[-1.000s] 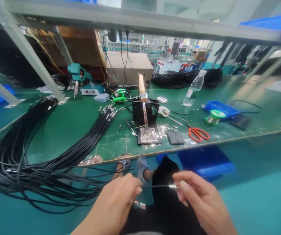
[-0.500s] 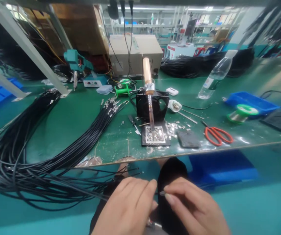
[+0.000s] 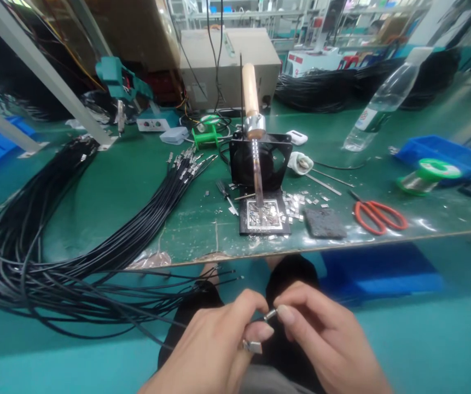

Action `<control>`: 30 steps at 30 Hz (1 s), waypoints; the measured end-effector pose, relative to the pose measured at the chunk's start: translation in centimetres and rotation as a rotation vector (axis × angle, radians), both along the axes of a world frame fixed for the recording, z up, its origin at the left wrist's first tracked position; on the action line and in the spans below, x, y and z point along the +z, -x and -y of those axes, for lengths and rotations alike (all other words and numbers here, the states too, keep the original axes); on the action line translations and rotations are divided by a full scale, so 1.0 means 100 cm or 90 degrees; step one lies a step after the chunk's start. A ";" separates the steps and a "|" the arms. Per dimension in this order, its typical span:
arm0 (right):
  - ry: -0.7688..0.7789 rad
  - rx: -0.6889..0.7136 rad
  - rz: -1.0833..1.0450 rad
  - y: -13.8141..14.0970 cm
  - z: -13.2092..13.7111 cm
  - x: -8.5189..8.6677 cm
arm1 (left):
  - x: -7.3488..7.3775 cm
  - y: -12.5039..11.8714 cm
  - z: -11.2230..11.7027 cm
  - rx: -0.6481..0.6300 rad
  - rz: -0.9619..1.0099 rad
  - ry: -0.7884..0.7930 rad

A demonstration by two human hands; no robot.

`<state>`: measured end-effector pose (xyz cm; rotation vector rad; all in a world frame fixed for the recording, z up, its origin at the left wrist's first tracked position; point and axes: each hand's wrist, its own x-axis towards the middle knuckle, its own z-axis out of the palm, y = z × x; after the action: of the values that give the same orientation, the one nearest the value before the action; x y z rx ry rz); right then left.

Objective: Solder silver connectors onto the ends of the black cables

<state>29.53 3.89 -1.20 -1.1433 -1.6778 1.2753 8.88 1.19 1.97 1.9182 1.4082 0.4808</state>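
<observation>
Connector [image 3: 270, 314] pinched by your right hand [image 3: 329, 336] could slip askew if your left hand [image 3: 214, 336], gripping its black cable [image 3: 261, 319], loosens.

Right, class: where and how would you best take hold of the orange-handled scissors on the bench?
Probably by the orange handles, coming from the near right with the right hand. The scissors lie flat, handle loops towards you and to the right, blades pointing away and to the left, so this approach should keep fingers clear of the blades.
</observation>
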 end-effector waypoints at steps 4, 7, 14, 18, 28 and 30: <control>0.004 -0.029 -0.007 0.004 0.001 -0.001 | 0.000 -0.003 0.000 0.000 0.007 0.046; 0.033 -0.038 -0.010 0.006 0.001 -0.003 | 0.002 -0.003 0.000 0.004 0.004 0.079; 0.064 -0.056 -0.023 0.006 0.007 -0.012 | 0.002 -0.002 -0.003 -0.014 -0.003 0.071; 0.131 -0.071 -0.009 0.010 0.009 -0.003 | 0.008 -0.006 -0.005 -0.022 -0.030 0.120; 0.136 -0.074 -0.011 0.011 0.006 -0.004 | 0.013 0.001 -0.013 -0.064 -0.061 0.179; 0.096 -0.061 -0.011 0.010 0.006 -0.008 | 0.013 0.001 -0.013 -0.052 -0.040 0.194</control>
<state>28.54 3.31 -1.99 -1.2815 -1.5158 1.3650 8.80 2.49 3.24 1.7462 1.3502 0.1567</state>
